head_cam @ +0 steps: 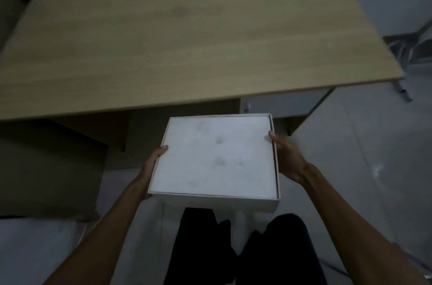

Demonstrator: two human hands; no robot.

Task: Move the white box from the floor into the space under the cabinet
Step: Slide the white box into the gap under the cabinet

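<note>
Above the pale floor, one square white cardboard box [216,158] with a smudged lid is held level, clear of the ground, the left hand [149,169] gripping its left edge and the right hand [286,158] its right edge. Just beyond it stands one light wooden-topped cabinet [187,39] with a shadowed opening [70,144] beneath; two dark-trousered legs [233,249] show below the box

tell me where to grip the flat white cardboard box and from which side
Grip the two opposite side walls of the flat white cardboard box, one hand from each side, as the left hand and right hand do now: it is wide, shallow and held level.
</note>
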